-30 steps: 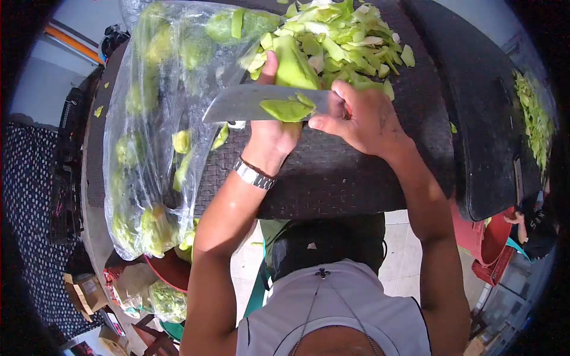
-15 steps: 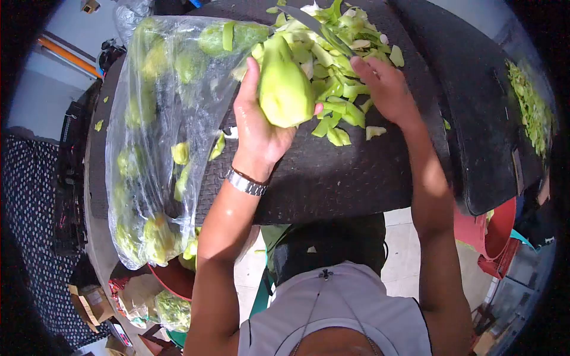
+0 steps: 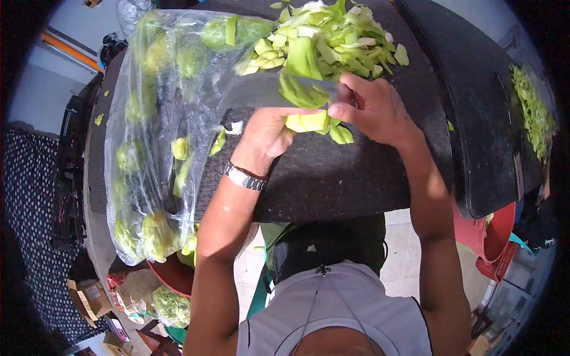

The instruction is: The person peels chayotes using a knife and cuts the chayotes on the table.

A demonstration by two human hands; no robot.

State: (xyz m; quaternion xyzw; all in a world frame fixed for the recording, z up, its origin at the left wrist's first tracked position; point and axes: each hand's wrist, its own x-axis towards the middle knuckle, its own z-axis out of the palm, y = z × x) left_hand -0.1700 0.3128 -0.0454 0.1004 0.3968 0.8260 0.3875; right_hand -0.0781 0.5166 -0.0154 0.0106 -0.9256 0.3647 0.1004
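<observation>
My left hand [image 3: 268,132], with a metal watch [image 3: 244,178] on its wrist, holds a peeled pale green fruit [image 3: 301,56], which looks like a green papaya or mango. Its fingers are partly hidden behind the knife. My right hand [image 3: 377,110] is closed round the handle of a wide-bladed knife [image 3: 255,90]. The blade points left, lies across the fruit and is blurred. Behind the hands is a heap of green peelings and cut pieces [image 3: 350,35].
A clear plastic bag [image 3: 163,107] with several green fruits lies on the left of the black textured table [image 3: 332,184]. A black board or case [image 3: 481,118] is at the right, near more shreds [image 3: 531,110]. Below stand a red tub [image 3: 496,231] and another red container [image 3: 169,276].
My right hand has brought the knife down and left from the heap, across the fruit. The fruit in my left hand has turned and now lies partly behind the blade.
</observation>
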